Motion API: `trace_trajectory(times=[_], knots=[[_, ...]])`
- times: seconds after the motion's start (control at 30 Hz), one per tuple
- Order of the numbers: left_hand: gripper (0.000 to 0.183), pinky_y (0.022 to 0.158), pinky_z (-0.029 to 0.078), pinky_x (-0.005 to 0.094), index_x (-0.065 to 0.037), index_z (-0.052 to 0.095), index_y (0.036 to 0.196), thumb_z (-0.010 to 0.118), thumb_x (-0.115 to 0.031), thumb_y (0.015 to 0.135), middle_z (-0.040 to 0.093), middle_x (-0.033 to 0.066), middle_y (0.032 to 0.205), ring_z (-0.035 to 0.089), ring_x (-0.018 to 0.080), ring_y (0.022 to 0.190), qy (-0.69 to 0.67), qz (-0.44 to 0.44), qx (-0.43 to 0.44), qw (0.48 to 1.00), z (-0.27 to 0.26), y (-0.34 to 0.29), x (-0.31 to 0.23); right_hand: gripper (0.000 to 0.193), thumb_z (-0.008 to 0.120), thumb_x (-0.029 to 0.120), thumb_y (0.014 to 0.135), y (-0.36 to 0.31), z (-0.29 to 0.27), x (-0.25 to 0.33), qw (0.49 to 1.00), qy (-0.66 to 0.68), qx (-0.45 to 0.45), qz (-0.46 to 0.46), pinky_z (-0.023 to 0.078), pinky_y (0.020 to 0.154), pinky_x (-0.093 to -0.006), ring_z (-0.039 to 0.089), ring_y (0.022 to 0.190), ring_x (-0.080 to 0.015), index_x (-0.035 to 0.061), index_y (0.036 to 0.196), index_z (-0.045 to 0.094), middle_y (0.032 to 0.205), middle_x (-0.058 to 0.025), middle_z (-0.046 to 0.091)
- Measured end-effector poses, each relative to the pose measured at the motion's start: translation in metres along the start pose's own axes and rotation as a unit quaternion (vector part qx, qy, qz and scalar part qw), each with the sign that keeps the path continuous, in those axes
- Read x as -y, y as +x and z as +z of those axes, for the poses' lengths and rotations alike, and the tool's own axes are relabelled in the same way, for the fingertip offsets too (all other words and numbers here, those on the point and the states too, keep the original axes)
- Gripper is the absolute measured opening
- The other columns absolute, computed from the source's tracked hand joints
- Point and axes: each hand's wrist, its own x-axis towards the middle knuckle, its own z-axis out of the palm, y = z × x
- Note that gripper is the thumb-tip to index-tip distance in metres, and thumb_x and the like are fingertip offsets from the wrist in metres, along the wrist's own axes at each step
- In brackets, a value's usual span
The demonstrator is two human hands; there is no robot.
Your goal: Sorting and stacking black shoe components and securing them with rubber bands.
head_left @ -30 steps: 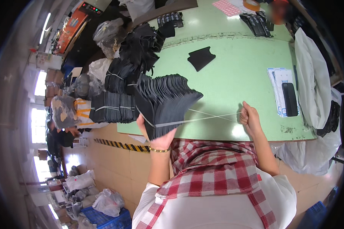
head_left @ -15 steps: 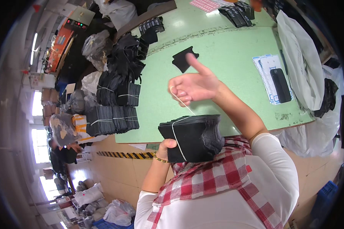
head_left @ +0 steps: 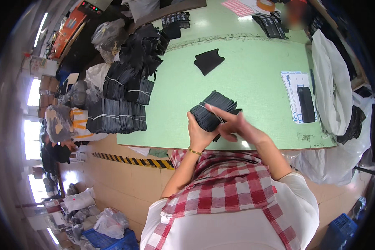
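Note:
My left hand [head_left: 198,132] grips a thick bundle of thin black pieces [head_left: 214,109] from below and the left, above the table's near edge. A thin pale rubber band [head_left: 202,104] runs across the bundle. My right hand [head_left: 239,127] is at the bundle's right side, slightly blurred. Its index finger stretches over the bundle's edges, with the thumb apart and lower down; whether it touches the band I cannot tell. Farther off, a single flat black piece [head_left: 209,61] with a notched outline lies on the green table [head_left: 254,71].
Several banded black bundles [head_left: 118,114] stand along the table's left side, with loose black pieces [head_left: 143,50] behind. To the right lie a black phone [head_left: 306,104] on white sheets [head_left: 288,79] and a large white bag [head_left: 329,83]. An orange tape roll [head_left: 266,5] is at the back.
The bundle has turned and moved forward over the table, its stacked edges now facing up. My right hand, which was pulling the band out beyond the bundle, has come down to the bundle's right side.

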Motion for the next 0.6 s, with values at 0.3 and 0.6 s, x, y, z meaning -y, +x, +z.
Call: trace_trajectory(times=[0.3, 0.6], knots=[[0.061, 0.081, 0.046, 0.0300, 0.002, 0.042, 0.115, 0.080, -0.017, 0.070, 0.058, 0.0116, 0.106, 0.057, 0.0196, 0.094, -0.285, -0.137, -0.126, 0.940, -0.010, 0.011, 0.017, 0.025, 0.053, 0.023, 0.095, 0.006, 0.025, -0.046, 0.977, 0.003, -0.197, -0.081, 0.042, 0.086, -0.0313, 0.050, 0.101, -0.0156, 0.0039, 0.111, 0.054, 0.102, -0.0041, 0.053], [0.053, 0.079, 0.050, 0.0367, -0.008, 0.055, 0.116, 0.055, -0.050, 0.084, 0.063, 0.0063, 0.105, 0.061, 0.0216, 0.093, -0.682, -0.313, 0.027, 0.660, -0.039, 0.016, 0.016, 0.050, 0.063, 0.026, 0.090, 0.032, -0.002, -0.084, 0.982, 0.011, -0.182, 0.047, 0.041, 0.097, -0.0350, 0.051, 0.113, -0.0223, -0.0029, 0.127, 0.044, 0.120, -0.0144, 0.052]])
